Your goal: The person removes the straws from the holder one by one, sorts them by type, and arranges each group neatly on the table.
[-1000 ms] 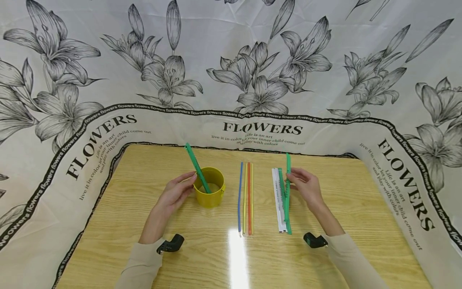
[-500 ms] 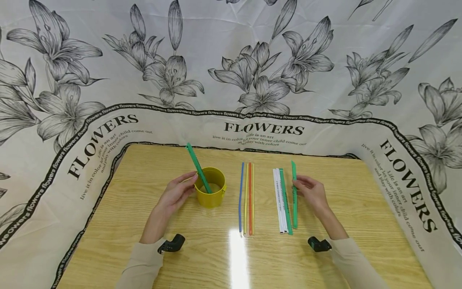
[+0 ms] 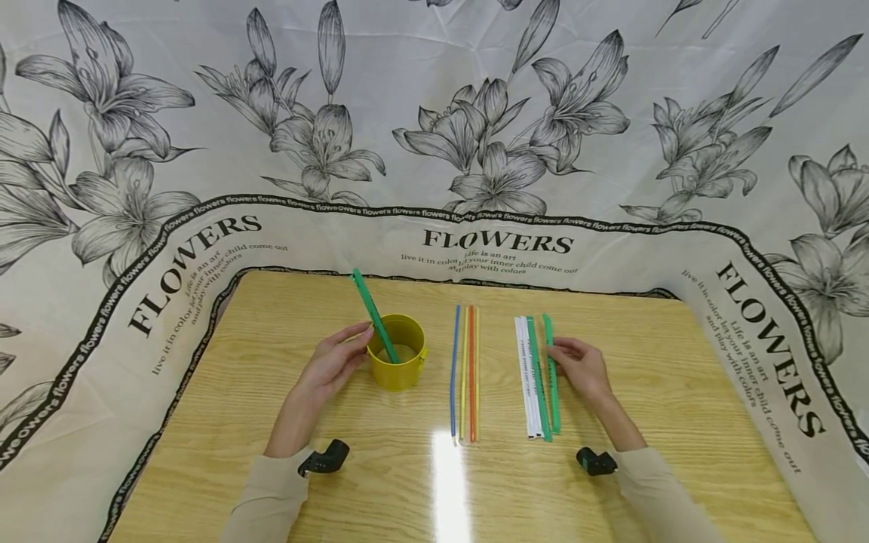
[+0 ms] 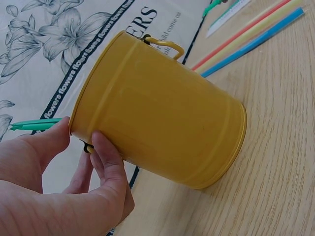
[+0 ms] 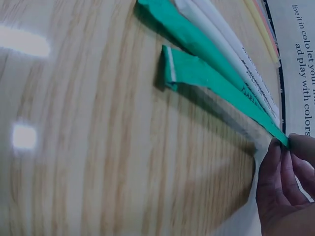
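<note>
My left hand grips a small yellow metal bucket at its left rim. Seen from the left wrist, the thumb is at the rim and the other fingers lie on the wall by a handle mount. A slim green paper-wrapped stick leans inside the bucket, its top sticking out. With thumb and fingertips, my right hand pinches another green paper-wrapped stick near its far end. This one is close over the table, just right of a similar green wrapped stick and white wrapped sticks.
Between bucket and wrapped sticks, a blue straw, yellow straws and a red straw lie side by side on the wooden table. A flower-printed cloth stands around the table's back and sides.
The right hand has carried its green wrapped stick off the pile to the right, then lowered it beside the other green one. Left hand and bucket have stayed put.
</note>
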The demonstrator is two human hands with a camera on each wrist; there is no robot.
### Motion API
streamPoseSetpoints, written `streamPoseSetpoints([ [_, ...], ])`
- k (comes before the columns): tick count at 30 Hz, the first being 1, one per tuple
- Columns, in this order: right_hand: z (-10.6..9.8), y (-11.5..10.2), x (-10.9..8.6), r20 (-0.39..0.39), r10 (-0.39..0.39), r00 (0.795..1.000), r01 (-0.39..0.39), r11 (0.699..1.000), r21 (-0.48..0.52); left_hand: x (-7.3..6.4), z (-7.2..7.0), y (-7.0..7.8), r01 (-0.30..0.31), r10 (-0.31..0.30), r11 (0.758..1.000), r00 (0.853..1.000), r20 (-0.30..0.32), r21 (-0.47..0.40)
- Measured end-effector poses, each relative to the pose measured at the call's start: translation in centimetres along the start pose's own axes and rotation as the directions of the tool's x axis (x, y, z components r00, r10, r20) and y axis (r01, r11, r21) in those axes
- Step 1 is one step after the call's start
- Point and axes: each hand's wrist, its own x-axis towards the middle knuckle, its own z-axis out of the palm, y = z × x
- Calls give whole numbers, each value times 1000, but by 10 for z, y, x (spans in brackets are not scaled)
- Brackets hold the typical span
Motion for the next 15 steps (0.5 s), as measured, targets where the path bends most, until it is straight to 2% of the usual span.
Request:
streamPoseSetpoints([
  [15,13,6,7,-29,-47,999,41,983,-178,0,1,0,-5,5,1000,1000,-6,-2],
])
